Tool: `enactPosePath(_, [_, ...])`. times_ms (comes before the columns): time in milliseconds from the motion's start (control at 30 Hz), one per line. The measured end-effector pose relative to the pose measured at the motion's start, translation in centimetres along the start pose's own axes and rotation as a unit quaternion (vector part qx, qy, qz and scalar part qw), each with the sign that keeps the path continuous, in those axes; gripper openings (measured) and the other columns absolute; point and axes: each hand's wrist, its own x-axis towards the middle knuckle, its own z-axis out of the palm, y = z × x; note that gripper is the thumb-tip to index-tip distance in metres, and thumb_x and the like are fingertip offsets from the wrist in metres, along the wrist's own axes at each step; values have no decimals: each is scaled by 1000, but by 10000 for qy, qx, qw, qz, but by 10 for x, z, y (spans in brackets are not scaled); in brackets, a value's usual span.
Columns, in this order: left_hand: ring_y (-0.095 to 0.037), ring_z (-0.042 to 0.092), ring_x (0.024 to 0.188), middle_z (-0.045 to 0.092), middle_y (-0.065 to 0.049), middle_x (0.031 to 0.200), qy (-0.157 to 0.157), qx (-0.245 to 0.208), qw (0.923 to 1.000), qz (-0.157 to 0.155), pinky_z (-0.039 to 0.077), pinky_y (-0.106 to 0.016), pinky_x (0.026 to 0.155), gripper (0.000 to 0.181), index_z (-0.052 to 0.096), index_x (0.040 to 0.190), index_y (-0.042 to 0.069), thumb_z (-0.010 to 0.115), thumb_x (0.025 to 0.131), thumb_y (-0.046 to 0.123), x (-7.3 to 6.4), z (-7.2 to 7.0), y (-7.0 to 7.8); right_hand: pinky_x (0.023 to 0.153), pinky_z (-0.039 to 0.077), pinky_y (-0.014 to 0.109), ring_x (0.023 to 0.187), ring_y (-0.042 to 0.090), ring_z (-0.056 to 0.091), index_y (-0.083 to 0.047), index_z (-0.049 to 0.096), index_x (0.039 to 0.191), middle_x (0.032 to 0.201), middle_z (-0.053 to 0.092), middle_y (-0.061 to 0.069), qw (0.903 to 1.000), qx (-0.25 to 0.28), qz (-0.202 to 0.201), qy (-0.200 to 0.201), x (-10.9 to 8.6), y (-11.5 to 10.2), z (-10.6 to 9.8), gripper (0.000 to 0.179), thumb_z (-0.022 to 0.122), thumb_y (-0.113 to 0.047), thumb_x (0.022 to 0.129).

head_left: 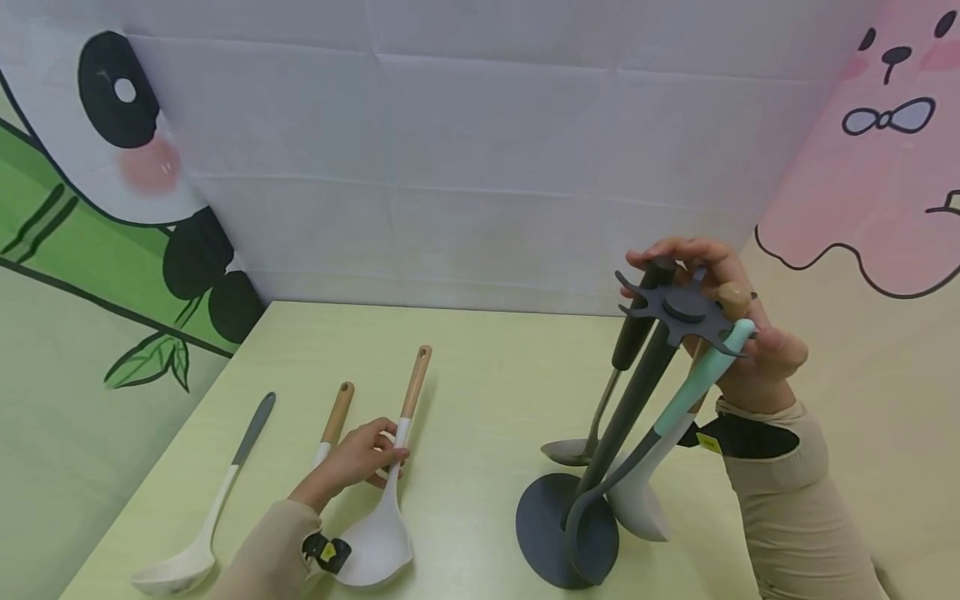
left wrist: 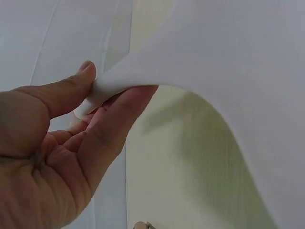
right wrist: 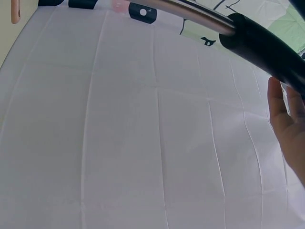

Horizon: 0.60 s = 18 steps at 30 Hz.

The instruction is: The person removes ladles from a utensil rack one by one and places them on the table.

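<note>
My left hand (head_left: 390, 457) rests on the table and pinches the neck of a white ladle (head_left: 378, 537) with a wooden handle. In the left wrist view, thumb and fingers (left wrist: 102, 95) clamp the white ladle (left wrist: 228, 71) at its edge. My right hand (head_left: 720, 279) is up at the top of a dark grey utensil stand (head_left: 684, 307), fingers curled over the black handle of a metal spoon (head_left: 633, 342) hanging there. That black handle (right wrist: 262, 45) runs past my fingers (right wrist: 286, 114) in the right wrist view. A mint-handled utensil (head_left: 697, 383) hangs beside it.
A second wooden-handled utensil (head_left: 337, 412) lies left of my left hand, partly hidden. Further left lies a grey-handled white spoon (head_left: 225, 492). The stand's round base (head_left: 543, 521) sits on the pale green table (head_left: 487, 392). Fabric walls close in behind and on both sides.
</note>
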Motion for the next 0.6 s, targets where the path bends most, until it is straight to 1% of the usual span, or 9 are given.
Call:
enactPosePath(200, [-28, 70, 76, 63, -11, 82, 3, 59, 10000, -64, 60, -40, 57, 25, 47, 111, -7, 64, 96, 4, 0, -1, -4, 105, 39, 52, 132, 42, 37, 14, 37, 133, 133, 43, 29, 9999, 77, -13, -89, 1, 0, 1, 64, 48, -18, 80])
enactPosePath(400, [-27, 70, 73, 63, -11, 81, 0, 122, 9997, -211, 59, -38, 55, 26, 47, 112, -9, 63, 96, 2, 0, -2, -6, 105, 39, 53, 132, 43, 36, 15, 36, 133, 133, 42, 30, 9998, 165, -36, -112, 2, 1, 2, 63, 48, -17, 80])
enactPosePath(600, [-26, 70, 72, 63, -11, 80, 38, 208, 9990, -406, 59, -37, 55, 25, 48, 111, -9, 64, 95, 2, 2, -3, -8, 105, 39, 53, 132, 43, 36, 15, 36, 133, 134, 42, 30, 9998, 174, -38, -127, 3, 1, 3, 63, 48, -17, 80])
